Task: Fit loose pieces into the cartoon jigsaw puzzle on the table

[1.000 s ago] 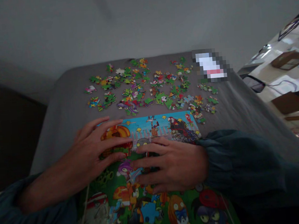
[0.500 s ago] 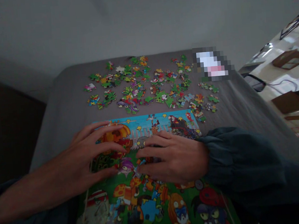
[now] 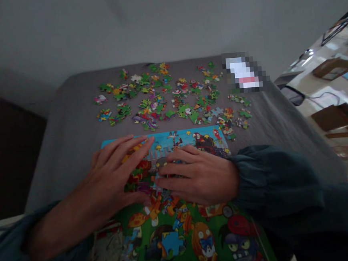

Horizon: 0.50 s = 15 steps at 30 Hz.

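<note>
Across the lower middle of the frame lies the colorful puzzle picture (image 3: 164, 139), directly beneath your two hands. It runs from a blue upper edge down past the bottom of the frame, so its long axis seems to point toward you.

Your left hand (image 3: 116, 165) covers its upper left part, and your right hand (image 3: 200, 172) comes in from the right over the middle; the two sit just beside each other with a narrow gap between. The loose pieces (image 3: 187, 109) lie above that blue edge on the gray surface (image 3: 289, 141), and your left fingertips are nearer to them than your right. A blue piece (image 3: 172, 243) lies lower, below both hands.

Your left thumb stands apart from the extended fingers, with nothing seen gripped between them. Your right fingers bend down onto the picture; you can't tell whether they pinch anything.

Compared with half a second ago, your left fingers reach farther up and right, and the purple printed figure (image 3: 144, 188) is now mostly covered. Your right hand has hardly shifted.
</note>
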Tool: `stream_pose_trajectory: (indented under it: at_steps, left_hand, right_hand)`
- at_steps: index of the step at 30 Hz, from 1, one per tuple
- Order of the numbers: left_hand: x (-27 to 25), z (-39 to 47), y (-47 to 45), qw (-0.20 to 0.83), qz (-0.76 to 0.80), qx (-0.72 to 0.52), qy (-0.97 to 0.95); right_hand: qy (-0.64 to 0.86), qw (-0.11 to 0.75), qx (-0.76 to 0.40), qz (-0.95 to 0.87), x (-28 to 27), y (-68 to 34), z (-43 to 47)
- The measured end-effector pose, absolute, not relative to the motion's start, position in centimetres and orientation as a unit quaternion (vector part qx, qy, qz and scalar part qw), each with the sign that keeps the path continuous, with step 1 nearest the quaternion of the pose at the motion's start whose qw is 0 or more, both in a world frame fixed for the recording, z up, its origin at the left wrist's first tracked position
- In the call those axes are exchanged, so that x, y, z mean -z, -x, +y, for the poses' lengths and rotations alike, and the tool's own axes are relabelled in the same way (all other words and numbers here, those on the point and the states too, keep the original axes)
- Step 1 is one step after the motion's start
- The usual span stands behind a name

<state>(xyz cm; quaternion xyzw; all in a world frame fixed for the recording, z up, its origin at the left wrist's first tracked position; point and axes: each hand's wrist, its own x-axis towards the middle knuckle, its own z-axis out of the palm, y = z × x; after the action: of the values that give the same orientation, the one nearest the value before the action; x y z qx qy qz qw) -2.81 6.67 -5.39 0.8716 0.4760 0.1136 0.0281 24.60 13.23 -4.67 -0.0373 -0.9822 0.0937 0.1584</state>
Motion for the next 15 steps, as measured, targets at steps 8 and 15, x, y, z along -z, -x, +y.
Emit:
stream_pose_trajectory:
  at_steps: [8, 15]
  left_hand:
    - [5.6, 6.3, 2.7, 0.027, 0.445, -0.082, -0.891]
    - [5.6, 6.8, 3.5, 0.017, 0.476, -0.083, -0.876]
  right_hand:
    - [-0.026, 0.074, -0.144, -0.986, 4.1, -24.8, 13.7]
    - [-0.007, 0.051, -0.162, -0.985, 3.9, -24.7, 13.9]
